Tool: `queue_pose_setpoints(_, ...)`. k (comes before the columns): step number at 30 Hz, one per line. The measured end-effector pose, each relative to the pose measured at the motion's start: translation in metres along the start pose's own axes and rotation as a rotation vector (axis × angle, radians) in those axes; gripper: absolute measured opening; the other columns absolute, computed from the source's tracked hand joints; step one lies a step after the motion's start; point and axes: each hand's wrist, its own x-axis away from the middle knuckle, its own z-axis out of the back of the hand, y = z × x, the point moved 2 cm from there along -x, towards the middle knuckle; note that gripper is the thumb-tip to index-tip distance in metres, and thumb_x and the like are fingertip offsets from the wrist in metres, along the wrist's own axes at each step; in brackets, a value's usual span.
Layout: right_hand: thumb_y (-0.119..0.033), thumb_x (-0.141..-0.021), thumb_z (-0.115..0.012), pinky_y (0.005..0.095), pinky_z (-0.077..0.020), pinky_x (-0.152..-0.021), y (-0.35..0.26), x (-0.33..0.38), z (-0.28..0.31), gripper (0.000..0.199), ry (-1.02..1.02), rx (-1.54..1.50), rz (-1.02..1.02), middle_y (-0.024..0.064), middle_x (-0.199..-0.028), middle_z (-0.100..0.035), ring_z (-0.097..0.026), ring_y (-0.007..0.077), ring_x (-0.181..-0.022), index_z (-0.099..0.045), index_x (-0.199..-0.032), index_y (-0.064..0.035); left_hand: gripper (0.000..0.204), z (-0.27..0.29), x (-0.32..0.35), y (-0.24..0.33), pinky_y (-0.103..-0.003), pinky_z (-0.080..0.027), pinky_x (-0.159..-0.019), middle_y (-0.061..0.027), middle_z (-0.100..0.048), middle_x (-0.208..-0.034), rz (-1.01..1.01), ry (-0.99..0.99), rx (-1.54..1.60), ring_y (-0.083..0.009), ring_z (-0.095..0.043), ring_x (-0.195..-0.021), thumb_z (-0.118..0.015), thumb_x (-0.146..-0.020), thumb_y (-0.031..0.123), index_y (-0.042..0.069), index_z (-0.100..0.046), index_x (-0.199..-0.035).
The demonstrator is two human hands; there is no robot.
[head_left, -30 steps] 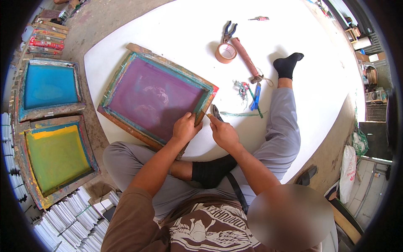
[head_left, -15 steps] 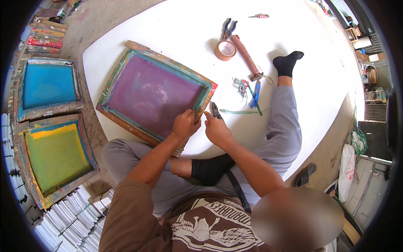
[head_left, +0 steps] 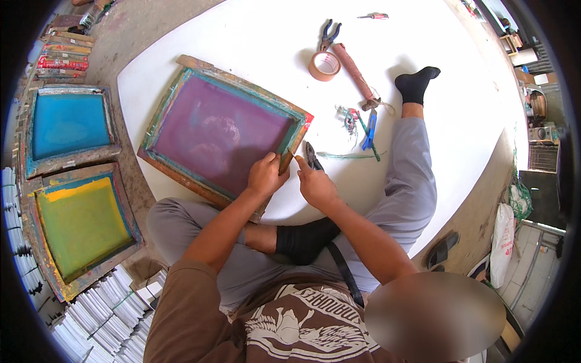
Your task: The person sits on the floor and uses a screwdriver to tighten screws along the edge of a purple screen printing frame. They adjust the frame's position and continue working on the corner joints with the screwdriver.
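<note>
A roll of brown tape [head_left: 324, 65] lies on the white worktop [head_left: 254, 42], with dark pliers [head_left: 328, 34] just beyond it and a reddish-brown rolled bundle [head_left: 353, 74] touching its right side. A small red-handled tool [head_left: 373, 16] sits well apart near the far edge. A blue strip-like tool [head_left: 370, 130] rests among scraps of green thread [head_left: 348, 155]. Off the worktop to the left, a blue-meshed frame [head_left: 68, 126] and a yellow-green one [head_left: 82, 225] lie side by side on the floor, with stacks of white sheets [head_left: 97, 320] beneath them. A dark sandal [head_left: 442, 249] lies at the right, near a white bag [head_left: 502, 242]
</note>
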Motion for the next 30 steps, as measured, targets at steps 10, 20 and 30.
queue_pose_setpoints(10,-0.014,-0.105,-0.058,0.0467,-0.0539,-0.087,0.020,-0.008,-0.002,0.039,-0.122,-0.602,-0.187,0.0279,-0.103,-0.072,-0.069,0.0481,-0.097,-0.061,-0.144,-0.0080,0.040,0.000,-0.001,-0.002,-0.047,-0.059,-0.069,-0.0143,-0.064,-0.089,0.005,-0.013,-0.005,-0.0366,-0.071,-0.076,-0.079,-0.083,0.027,-0.004,-0.072,-0.107)
queue_pose_setpoints(20,-0.028,-0.108,-0.058,0.0413,-0.0523,-0.058,0.027,-0.005,-0.005,0.044,-0.043,-0.264,-0.024,0.0181,-0.080,-0.068,-0.066,0.0290,-0.062,-0.057,-0.148,-0.0097,0.039,0.000,0.001,-0.002,-0.047,-0.059,-0.070,-0.0138,-0.065,-0.091,0.018,0.010,-0.005,-0.0367,-0.071,-0.078,-0.080,-0.082,0.029,-0.001,-0.072,-0.106)
queue_pose_setpoints(30,-0.031,-0.107,-0.062,0.0339,-0.0459,-0.049,0.030,-0.007,0.015,0.042,-0.358,-0.845,-0.305,0.0062,-0.081,-0.061,-0.057,0.0175,-0.055,-0.062,-0.145,-0.0135,0.041,0.000,0.001,-0.003,-0.048,-0.059,-0.071,-0.0140,-0.066,-0.091,0.040,-0.003,-0.028,-0.0372,-0.071,-0.080,-0.080,-0.083,0.032,0.000,-0.073,-0.107)
